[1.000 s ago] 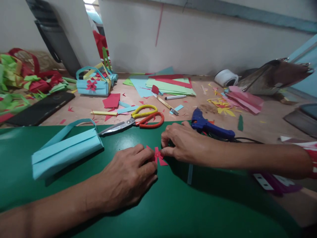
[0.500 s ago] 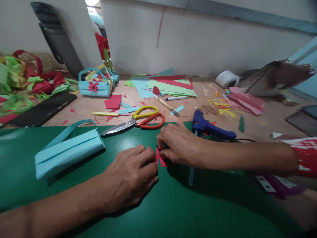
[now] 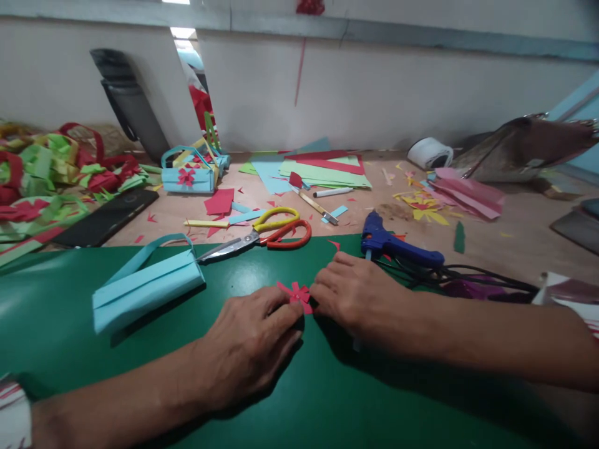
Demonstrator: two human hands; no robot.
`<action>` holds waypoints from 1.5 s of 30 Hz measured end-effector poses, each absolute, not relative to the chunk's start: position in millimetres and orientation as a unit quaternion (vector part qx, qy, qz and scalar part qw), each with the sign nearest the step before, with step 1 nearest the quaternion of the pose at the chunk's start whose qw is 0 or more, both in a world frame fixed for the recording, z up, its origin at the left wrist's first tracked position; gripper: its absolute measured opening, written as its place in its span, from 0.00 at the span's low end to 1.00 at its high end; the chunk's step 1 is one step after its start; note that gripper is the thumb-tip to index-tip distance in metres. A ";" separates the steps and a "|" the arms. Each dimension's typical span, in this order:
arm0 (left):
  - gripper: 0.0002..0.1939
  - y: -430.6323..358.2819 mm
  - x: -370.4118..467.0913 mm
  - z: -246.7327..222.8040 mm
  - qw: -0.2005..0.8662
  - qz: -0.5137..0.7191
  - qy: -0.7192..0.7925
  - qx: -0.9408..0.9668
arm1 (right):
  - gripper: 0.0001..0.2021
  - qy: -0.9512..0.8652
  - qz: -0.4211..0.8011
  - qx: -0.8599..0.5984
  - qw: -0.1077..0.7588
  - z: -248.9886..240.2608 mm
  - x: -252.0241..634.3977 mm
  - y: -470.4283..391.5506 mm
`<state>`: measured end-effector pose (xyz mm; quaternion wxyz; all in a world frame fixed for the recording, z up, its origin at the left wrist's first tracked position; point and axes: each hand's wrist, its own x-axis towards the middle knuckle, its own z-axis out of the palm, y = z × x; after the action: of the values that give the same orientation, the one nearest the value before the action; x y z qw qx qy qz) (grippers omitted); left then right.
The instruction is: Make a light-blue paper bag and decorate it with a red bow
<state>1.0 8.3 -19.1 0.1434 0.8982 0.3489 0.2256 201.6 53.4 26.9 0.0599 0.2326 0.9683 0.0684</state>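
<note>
A small red paper flower (image 3: 296, 291) lies on the green board (image 3: 327, 399), between my two hands. My left hand (image 3: 253, 337) is closed on the flower's left side, thumb and forefinger pinching it near its centre. On the other side, my right hand (image 3: 353, 296) has its fingers bunched at the right petals; its fingertips are partly hidden. A light-blue paper handbag (image 3: 147, 293) with a strap rests to the left. Its corner meets the tip of the scissors (image 3: 256, 236), which have one yellow and one orange handle. Behind my right hand lies a blue glue gun (image 3: 400, 245).
Toward the wall sit stacked coloured paper sheets (image 3: 322, 169), a cutter knife (image 3: 314, 204), a white pen (image 3: 333, 192) and a finished blue paper bag (image 3: 189, 179). At left are a black phone (image 3: 107, 218) and a paper pile (image 3: 51, 168). Black cords (image 3: 482, 274) run at right.
My right hand has come down and drawn slightly right, so more of the flower's petals show. My left hand stays on the flower. The camera view has tilted up a little.
</note>
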 end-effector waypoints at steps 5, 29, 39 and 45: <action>0.08 6.1 6.1 -11.9 0.231 0.290 0.396 0.840 | 0.10 0.975 0.186 0.115 0.042 24.1 202.2 46.3; 0.13 21.7 -4.9 -13.0 0.105 0.165 0.361 0.912 | 0.06 0.977 0.039 0.197 0.069 31.2 219.6 55.3; 0.11 22.5 -4.0 -17.0 0.124 0.212 0.286 0.926 | 0.08 0.983 0.104 0.132 0.071 29.7 216.0 44.6; 0.11 24.5 -0.8 -15.5 0.124 0.196 0.266 0.936 | 0.12 0.972 0.206 0.078 0.085 27.8 212.1 35.8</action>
<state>-0.8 24.5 -15.5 0.1236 0.9357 0.2662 0.1955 212.1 35.8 27.8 0.0853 0.0782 0.9718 0.2056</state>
